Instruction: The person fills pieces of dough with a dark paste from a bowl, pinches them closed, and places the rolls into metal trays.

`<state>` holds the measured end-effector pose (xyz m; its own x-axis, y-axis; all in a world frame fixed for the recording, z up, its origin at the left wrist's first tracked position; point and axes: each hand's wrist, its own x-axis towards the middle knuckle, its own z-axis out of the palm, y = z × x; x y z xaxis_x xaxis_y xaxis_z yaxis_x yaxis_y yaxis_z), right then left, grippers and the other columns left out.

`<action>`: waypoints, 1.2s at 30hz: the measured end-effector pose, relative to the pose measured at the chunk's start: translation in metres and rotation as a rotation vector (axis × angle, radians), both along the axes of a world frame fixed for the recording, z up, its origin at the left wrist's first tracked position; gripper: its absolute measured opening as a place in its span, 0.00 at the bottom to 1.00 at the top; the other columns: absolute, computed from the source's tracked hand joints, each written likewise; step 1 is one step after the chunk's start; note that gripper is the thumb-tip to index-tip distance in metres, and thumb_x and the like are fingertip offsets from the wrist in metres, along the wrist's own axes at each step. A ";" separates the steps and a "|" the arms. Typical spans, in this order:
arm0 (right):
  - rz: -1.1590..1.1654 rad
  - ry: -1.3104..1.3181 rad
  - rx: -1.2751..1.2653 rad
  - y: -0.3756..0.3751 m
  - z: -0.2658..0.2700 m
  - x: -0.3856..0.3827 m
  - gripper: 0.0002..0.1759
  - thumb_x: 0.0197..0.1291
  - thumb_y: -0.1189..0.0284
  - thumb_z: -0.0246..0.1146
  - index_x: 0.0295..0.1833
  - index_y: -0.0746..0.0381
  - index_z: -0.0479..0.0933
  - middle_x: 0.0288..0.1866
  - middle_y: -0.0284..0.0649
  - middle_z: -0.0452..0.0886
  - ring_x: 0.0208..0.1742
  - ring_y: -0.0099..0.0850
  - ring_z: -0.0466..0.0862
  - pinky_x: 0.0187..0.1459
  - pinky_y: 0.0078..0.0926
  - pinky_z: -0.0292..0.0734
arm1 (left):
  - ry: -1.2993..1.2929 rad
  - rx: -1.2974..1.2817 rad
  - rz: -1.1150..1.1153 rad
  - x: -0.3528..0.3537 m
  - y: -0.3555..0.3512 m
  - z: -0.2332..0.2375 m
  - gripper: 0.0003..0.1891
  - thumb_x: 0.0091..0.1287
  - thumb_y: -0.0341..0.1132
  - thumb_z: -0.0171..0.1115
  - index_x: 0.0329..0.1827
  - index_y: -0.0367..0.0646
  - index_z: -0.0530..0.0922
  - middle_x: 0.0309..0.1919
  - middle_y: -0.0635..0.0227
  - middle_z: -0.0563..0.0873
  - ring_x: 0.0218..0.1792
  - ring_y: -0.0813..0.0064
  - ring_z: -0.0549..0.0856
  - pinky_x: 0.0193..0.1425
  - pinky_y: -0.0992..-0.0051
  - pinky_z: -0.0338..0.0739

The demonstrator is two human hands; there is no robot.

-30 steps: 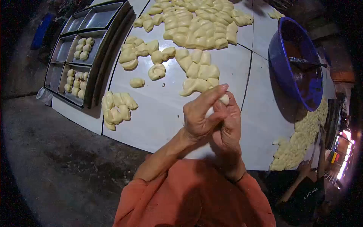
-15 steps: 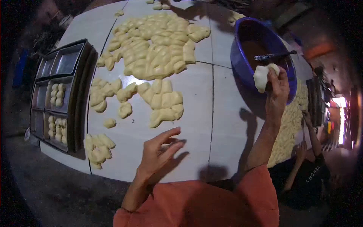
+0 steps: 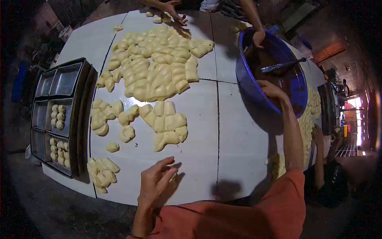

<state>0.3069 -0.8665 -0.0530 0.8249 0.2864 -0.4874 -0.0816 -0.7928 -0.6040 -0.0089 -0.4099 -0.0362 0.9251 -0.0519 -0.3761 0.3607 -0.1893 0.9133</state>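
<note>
My left hand (image 3: 156, 180) hovers over the near part of the white table, thumb and forefinger a little apart, with no dough visible between them. Near it lie a slab of joined pale dough pieces (image 3: 169, 125) and a single dough ball (image 3: 112, 147). At the near rim of a purple basin (image 3: 254, 93) is my right hand (image 3: 273, 92), its fingertips bent over the edge and partly hidden; whether they hold anything does not show. Inside the basin is brown liquid or coating, and a dark-handled brush (image 3: 282, 65) lies across it.
A large mass of dough pieces (image 3: 159, 63) covers the table's far middle. Divided metal pans (image 3: 59, 115) stand left, two compartments holding dough balls. Another person's hand (image 3: 258, 38) reaches into the basin; a second hand (image 3: 175, 11) is over the far dough. A person (image 3: 330, 175) works at right.
My right hand has moved down and left to the basin rim, and the dough piece it held no longer shows. Another person's hands have come in from the far side. My left hand is slightly lower.
</note>
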 end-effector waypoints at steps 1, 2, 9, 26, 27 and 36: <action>-0.074 -0.005 0.092 0.001 0.004 -0.004 0.18 0.71 0.62 0.64 0.57 0.65 0.81 0.48 0.36 0.86 0.50 0.28 0.83 0.54 0.30 0.78 | -0.001 -0.005 -0.010 0.000 0.000 -0.003 0.19 0.70 0.30 0.66 0.64 0.36 0.80 0.53 0.57 0.89 0.50 0.68 0.90 0.56 0.69 0.83; -0.147 -0.012 0.183 0.000 0.011 -0.010 0.17 0.72 0.62 0.64 0.55 0.64 0.81 0.46 0.36 0.85 0.49 0.26 0.83 0.52 0.29 0.79 | -0.006 0.000 -0.029 0.001 0.000 -0.002 0.19 0.71 0.31 0.67 0.64 0.37 0.81 0.53 0.57 0.89 0.51 0.67 0.90 0.57 0.68 0.84; -0.538 -0.168 0.876 0.069 0.080 -0.072 0.12 0.71 0.67 0.65 0.54 0.60 0.75 0.40 0.30 0.80 0.36 0.18 0.81 0.39 0.17 0.79 | -0.020 -0.105 -0.049 0.026 -0.013 0.013 0.19 0.70 0.32 0.67 0.63 0.36 0.81 0.52 0.57 0.90 0.50 0.69 0.90 0.57 0.69 0.83; -0.291 0.190 1.126 0.281 0.000 -0.232 0.21 0.63 0.78 0.66 0.62 0.64 0.73 0.59 0.43 0.79 0.60 0.33 0.82 0.60 0.31 0.81 | 0.082 -0.753 0.540 0.024 -0.014 -0.034 0.13 0.76 0.37 0.64 0.52 0.35 0.85 0.36 0.72 0.88 0.34 0.85 0.84 0.42 0.84 0.80; -0.235 0.088 1.063 0.291 -0.001 -0.241 0.24 0.62 0.79 0.68 0.63 0.64 0.73 0.63 0.44 0.77 0.63 0.34 0.80 0.62 0.32 0.79 | 0.074 -0.745 0.570 0.022 -0.012 -0.034 0.13 0.76 0.37 0.64 0.53 0.35 0.84 0.37 0.72 0.88 0.35 0.85 0.85 0.42 0.83 0.81; -0.170 -0.485 0.554 0.310 -0.029 -0.263 0.14 0.60 0.74 0.72 0.51 0.64 0.85 0.56 0.44 0.79 0.60 0.39 0.80 0.56 0.32 0.80 | -0.044 -0.530 0.549 0.016 -0.014 -0.035 0.20 0.72 0.38 0.69 0.62 0.35 0.83 0.40 0.69 0.89 0.38 0.85 0.83 0.41 0.83 0.78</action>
<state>0.0438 -0.5563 -0.0822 0.9649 0.2335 0.1200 0.2011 -0.3631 -0.9098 0.0070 -0.4242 -0.0715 0.8840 0.2561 -0.3912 0.2376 0.4744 0.8476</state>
